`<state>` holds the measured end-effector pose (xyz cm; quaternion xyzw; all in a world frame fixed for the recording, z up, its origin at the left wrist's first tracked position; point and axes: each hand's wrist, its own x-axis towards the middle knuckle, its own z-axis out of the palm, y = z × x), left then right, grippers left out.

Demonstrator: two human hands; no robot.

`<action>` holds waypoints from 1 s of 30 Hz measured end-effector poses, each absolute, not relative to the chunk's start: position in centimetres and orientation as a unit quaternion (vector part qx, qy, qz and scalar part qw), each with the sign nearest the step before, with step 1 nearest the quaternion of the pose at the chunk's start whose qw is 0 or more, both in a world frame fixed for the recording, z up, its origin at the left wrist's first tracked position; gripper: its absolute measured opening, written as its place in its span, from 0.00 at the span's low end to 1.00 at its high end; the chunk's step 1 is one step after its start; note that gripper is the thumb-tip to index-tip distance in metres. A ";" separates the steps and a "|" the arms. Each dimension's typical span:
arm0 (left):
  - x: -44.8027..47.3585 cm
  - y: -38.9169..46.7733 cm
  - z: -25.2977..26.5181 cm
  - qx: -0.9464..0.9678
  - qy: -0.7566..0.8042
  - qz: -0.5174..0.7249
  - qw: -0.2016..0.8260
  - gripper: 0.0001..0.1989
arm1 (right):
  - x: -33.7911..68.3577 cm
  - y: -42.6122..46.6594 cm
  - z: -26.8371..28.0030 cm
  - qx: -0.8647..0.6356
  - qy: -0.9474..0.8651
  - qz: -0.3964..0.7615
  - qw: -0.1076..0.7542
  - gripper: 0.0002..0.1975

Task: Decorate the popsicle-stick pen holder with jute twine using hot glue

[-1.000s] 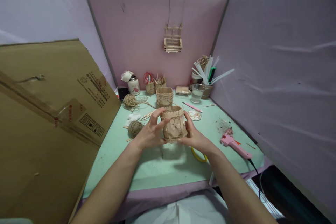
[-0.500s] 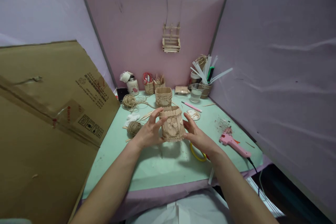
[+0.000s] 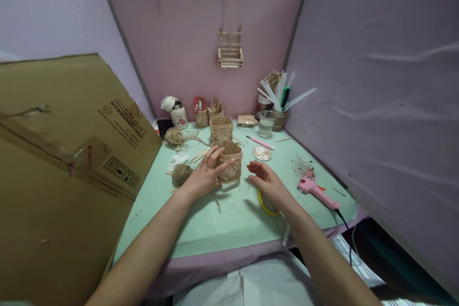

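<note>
A small light-brown wooden box (image 3: 231, 165) with a scalloped rim and open top is upright, low at the middle of the table. My left hand (image 3: 206, 172) grips its left side, fingers over the near face and rim. To the right of the box, my right hand (image 3: 267, 181) is apart from it, fingers loosely stretched with nothing in them. A yellow ring-shaped handle or roll (image 3: 263, 203) lies partly hidden under my right wrist. Just behind the held box stands a second, similar box (image 3: 221, 129).
A pink glue gun (image 3: 317, 192) lies at right, its cord over the table edge. A ball of twine (image 3: 181, 173) and a twine coil (image 3: 175, 137) sit left. A cup of water (image 3: 266, 124) and glue sticks (image 3: 274, 93) stand behind. A cardboard box (image 3: 71, 167) leans at left.
The wooden box has been turned and lowered toward the table, slightly away from me. My right hand has let go of it and moved off to the right; my left hand stays on it.
</note>
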<state>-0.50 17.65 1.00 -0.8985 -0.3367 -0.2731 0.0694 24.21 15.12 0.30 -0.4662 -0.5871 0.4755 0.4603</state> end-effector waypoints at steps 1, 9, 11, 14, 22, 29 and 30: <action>-0.5 17.4 1.2 -0.898 -0.339 -0.272 0.064 0.50 | 23.9 15.1 0.1 -0.460 -0.589 0.481 0.458 0.23; -1.0 15.8 1.6 -0.887 -0.333 -0.319 0.002 0.59 | 23.6 14.4 0.6 -0.481 -0.619 0.421 0.457 0.20; -1.4 15.7 1.3 -0.867 -0.364 -0.338 -0.041 0.62 | 24.0 14.0 1.0 -0.496 -0.623 0.379 0.471 0.16; -1.8 16.0 0.7 -0.833 -0.423 -0.340 -0.113 0.64 | 24.1 13.2 1.5 -0.507 -0.632 0.367 0.457 0.11; -1.3 16.6 -0.6 -0.788 -0.447 -0.347 -0.244 0.68 | 23.2 10.2 1.9 -0.498 -0.685 0.385 0.368 0.11; -1.0 17.0 -1.3 -0.769 -0.449 -0.363 -0.274 0.65 | 22.3 6.1 6.1 -0.286 -0.830 0.472 0.085 0.12; -1.0 17.1 -1.3 -0.767 -0.451 -0.363 -0.278 0.65 | 22.8 5.6 6.8 -0.247 -0.842 0.474 0.069 0.15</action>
